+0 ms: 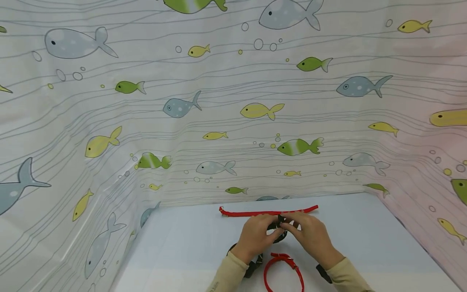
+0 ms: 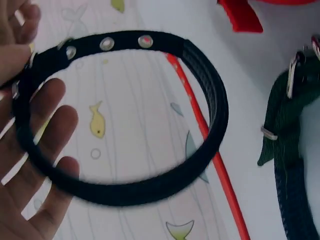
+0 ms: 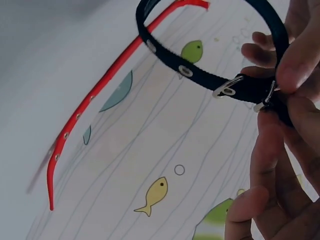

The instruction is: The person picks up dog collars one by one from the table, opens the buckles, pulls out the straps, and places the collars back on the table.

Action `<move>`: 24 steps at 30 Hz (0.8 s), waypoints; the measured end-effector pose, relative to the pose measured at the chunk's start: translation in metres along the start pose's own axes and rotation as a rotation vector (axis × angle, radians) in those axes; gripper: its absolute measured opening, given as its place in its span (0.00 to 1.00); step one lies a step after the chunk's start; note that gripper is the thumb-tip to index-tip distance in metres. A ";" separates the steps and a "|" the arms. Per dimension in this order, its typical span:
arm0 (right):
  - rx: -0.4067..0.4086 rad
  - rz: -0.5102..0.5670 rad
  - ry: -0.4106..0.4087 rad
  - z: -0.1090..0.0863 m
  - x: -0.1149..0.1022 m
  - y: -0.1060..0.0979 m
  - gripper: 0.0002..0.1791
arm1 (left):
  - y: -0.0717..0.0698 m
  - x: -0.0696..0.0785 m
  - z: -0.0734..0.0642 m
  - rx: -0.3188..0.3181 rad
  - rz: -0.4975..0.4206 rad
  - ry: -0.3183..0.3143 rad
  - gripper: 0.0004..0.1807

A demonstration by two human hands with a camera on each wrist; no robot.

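Both hands hold a dark collar (image 2: 220,105) that is closed into a loop, with metal eyelets and a buckle. My left hand (image 1: 257,234) pinches it near the buckle, other fingers spread beside the loop in the left wrist view. My right hand (image 1: 310,235) pinches the same stretch from the other side. In the right wrist view, fingertips of both hands meet around the metal buckle (image 3: 265,102) and the strap end, partly covering them. The loop is raised above the white table.
A red collar (image 1: 299,275) lies looped at the front, between the forearms. Behind the hands, another red collar (image 1: 244,213) is stretched out flat. A dark green collar (image 2: 285,135) with a buckle rests on the table (image 1: 182,243). Fish-patterned sheeting (image 1: 226,154) surrounds the table.
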State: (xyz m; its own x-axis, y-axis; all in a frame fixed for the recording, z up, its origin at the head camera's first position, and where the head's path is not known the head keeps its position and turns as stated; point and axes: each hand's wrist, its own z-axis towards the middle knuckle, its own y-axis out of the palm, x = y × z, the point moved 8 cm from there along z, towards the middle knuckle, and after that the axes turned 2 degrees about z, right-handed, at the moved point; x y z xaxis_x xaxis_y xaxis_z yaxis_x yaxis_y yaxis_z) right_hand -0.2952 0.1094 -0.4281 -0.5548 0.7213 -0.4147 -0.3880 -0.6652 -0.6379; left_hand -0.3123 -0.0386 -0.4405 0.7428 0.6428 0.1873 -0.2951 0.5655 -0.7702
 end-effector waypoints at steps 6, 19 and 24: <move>-0.008 -0.018 0.003 -0.002 0.001 0.001 0.19 | 0.000 0.005 0.001 0.053 0.069 -0.015 0.14; 0.024 -0.051 -0.002 -0.004 0.003 0.001 0.19 | -0.002 0.003 0.000 0.071 0.084 -0.032 0.13; 0.028 -0.024 0.006 -0.003 0.002 0.001 0.18 | -0.001 -0.001 -0.003 0.064 0.066 -0.052 0.12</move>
State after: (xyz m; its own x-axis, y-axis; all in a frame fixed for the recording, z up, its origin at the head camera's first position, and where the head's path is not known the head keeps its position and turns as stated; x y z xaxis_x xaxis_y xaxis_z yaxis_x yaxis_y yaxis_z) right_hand -0.2944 0.1112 -0.4316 -0.5407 0.7384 -0.4029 -0.4218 -0.6524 -0.6296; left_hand -0.3109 -0.0410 -0.4416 0.6885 0.7050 0.1700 -0.3815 0.5515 -0.7418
